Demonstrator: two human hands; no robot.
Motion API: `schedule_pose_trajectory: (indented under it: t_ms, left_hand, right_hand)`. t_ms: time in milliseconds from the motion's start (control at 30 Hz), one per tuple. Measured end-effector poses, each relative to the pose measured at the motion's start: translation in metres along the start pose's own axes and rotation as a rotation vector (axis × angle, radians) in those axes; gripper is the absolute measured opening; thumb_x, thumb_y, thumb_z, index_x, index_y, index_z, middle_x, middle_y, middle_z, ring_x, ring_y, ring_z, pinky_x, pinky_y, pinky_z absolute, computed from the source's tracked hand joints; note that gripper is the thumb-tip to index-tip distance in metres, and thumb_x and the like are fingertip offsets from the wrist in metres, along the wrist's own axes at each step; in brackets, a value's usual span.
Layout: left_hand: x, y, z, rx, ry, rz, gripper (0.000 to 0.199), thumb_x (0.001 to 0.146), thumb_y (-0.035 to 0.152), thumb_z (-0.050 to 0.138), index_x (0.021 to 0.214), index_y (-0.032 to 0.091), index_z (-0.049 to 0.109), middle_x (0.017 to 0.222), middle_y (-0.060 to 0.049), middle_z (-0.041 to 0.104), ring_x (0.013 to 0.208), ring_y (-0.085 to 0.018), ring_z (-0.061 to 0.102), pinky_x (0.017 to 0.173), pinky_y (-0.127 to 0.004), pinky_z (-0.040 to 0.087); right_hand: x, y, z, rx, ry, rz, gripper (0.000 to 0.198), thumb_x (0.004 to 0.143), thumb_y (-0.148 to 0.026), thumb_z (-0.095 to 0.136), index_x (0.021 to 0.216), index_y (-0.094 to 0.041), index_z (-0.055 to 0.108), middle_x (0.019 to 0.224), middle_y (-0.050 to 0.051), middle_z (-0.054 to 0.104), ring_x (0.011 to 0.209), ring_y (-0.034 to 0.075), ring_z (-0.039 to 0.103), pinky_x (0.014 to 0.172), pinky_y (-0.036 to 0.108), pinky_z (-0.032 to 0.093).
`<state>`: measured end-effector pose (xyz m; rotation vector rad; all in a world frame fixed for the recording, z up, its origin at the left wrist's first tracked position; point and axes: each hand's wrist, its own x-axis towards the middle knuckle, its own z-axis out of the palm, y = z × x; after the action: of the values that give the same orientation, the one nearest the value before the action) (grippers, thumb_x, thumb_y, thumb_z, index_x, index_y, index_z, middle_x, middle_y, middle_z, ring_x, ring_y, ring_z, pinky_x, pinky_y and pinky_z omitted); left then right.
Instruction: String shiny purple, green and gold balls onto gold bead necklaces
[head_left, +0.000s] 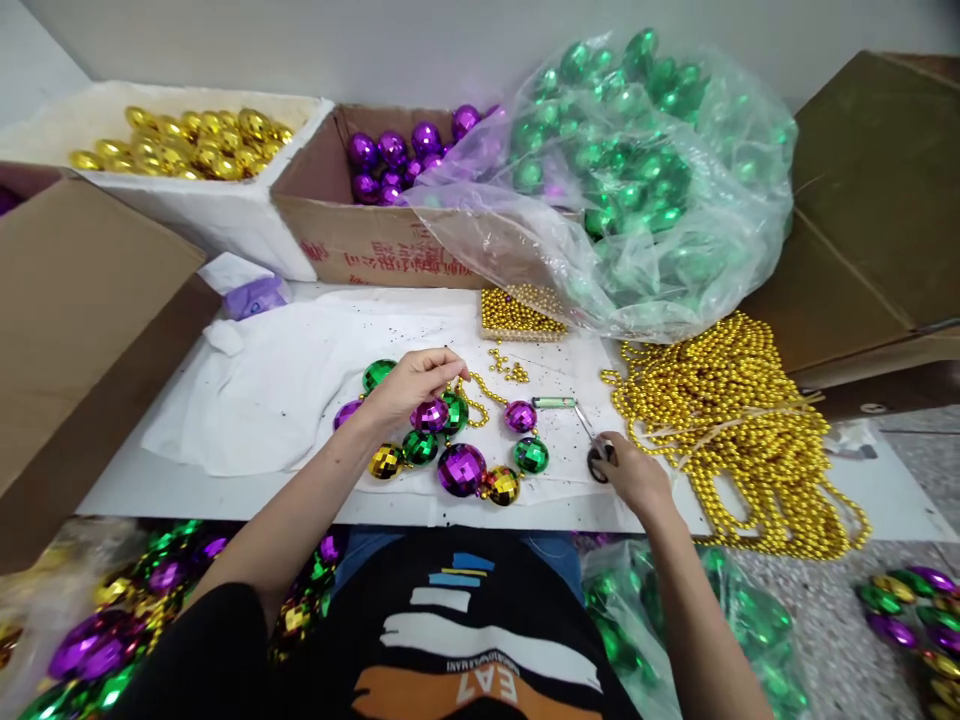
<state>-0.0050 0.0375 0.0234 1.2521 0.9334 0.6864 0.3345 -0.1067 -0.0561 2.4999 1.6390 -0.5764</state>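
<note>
My left hand [420, 383] is closed in a pinch on a thin gold bead strand [489, 390], over a necklace of large faceted balls [461, 470] in purple, green and gold. The necklace lies curved on the white cloth, and my forearm hides part of its left side. At the right, my right hand [634, 472] has its fingers on the black handles of a pair of scissors [598, 460], whose blades point away from me. Just beyond the blade tips lies a slim green stick-like item [553, 402]. Loose gold beads [514, 373] are scattered near the strand.
Behind stand a white foam box [225, 215] of gold balls, a carton [390, 240] of purple balls and a clear bag [675, 260] of green balls. A small tray [523, 315] holds gold beads. Gold bead strands [720, 420] are heaped at right. Cartons flank both sides.
</note>
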Motion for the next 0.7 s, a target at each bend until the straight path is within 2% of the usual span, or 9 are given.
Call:
schedule_pose_trajectory:
  t_ms: [67,167,200,267,400,467,533,700]
  left_hand:
    - [-0.002,0.000,0.001,0.029,0.004,0.003,0.026,0.082,0.042,0.069,0.079,0.016,0.068,0.052,0.005,0.035,0.046,-0.006,0.024,0.046,-0.025,0.011]
    - [-0.005,0.001,0.005,0.051,-0.008,0.002,0.028,0.083,0.043,0.068,0.079,0.015,0.068,0.051,0.006,0.033,0.046,-0.006,0.023,0.046,-0.024,0.012]
    - [-0.005,0.002,0.008,0.055,-0.017,0.004,0.028,0.082,0.043,0.067,0.080,0.015,0.068,0.051,0.007,0.032,0.046,-0.006,0.023,0.046,-0.024,0.011]
    - [-0.006,0.002,0.014,0.074,-0.032,0.010,0.029,0.083,0.044,0.066,0.080,0.015,0.069,0.050,0.007,0.030,0.045,-0.006,0.021,0.046,-0.024,0.011]
    - [-0.009,0.003,0.023,0.143,-0.062,0.052,0.031,0.083,0.045,0.063,0.080,0.014,0.068,0.049,0.008,0.030,0.046,-0.007,0.023,0.046,-0.023,0.014]
    - [-0.011,0.003,0.024,0.166,-0.063,0.083,0.032,0.084,0.045,0.061,0.080,0.014,0.067,0.050,0.008,0.031,0.047,-0.007,0.024,0.047,-0.022,0.017]
    - [-0.013,0.003,0.024,0.168,-0.050,0.092,0.033,0.084,0.046,0.060,0.079,0.013,0.067,0.050,0.008,0.031,0.048,-0.007,0.025,0.047,-0.022,0.018]
    - [-0.015,0.000,0.021,0.119,-0.072,0.033,0.038,0.082,0.051,0.062,0.080,0.013,0.066,0.048,0.009,0.029,0.044,-0.007,0.023,0.045,-0.022,0.014]
  right_hand:
    - [0.004,0.000,-0.011,0.117,-0.052,-0.015,0.040,0.079,-0.026,0.068,0.118,-0.022,0.069,0.075,0.002,0.067,0.067,0.019,0.057,0.058,0.028,0.033]
    - [0.004,-0.028,-0.024,0.506,0.105,-0.113,0.019,0.079,-0.035,0.066,0.087,-0.020,0.074,0.070,0.003,0.066,0.065,0.018,0.056,0.060,0.029,0.037]
    - [0.002,-0.046,-0.026,0.701,0.150,-0.157,0.023,0.080,-0.040,0.064,0.079,-0.019,0.073,0.070,0.004,0.066,0.065,0.017,0.056,0.060,0.029,0.039]
    - [-0.002,-0.092,-0.028,1.083,0.135,-0.244,0.030,0.076,-0.049,0.069,0.081,-0.019,0.073,0.072,0.003,0.067,0.064,0.017,0.055,0.059,0.028,0.041]
    - [-0.009,-0.176,-0.026,1.521,0.089,-0.292,0.031,0.073,-0.048,0.073,0.085,-0.020,0.074,0.079,0.003,0.067,0.065,0.014,0.053,0.056,0.026,0.040]
    - [-0.011,-0.197,-0.025,1.644,0.063,-0.282,0.029,0.072,-0.045,0.075,0.083,-0.020,0.071,0.075,0.002,0.065,0.064,0.013,0.052,0.055,0.025,0.039]
    - [-0.013,-0.205,-0.024,1.702,0.069,-0.281,0.026,0.070,-0.043,0.076,0.078,-0.020,0.067,0.070,-0.001,0.061,0.062,0.012,0.050,0.055,0.024,0.039]
    - [-0.019,-0.197,-0.029,1.579,0.268,-0.360,0.021,0.076,-0.038,0.073,0.075,-0.021,0.063,0.071,-0.003,0.055,0.060,0.010,0.044,0.059,0.025,0.039]
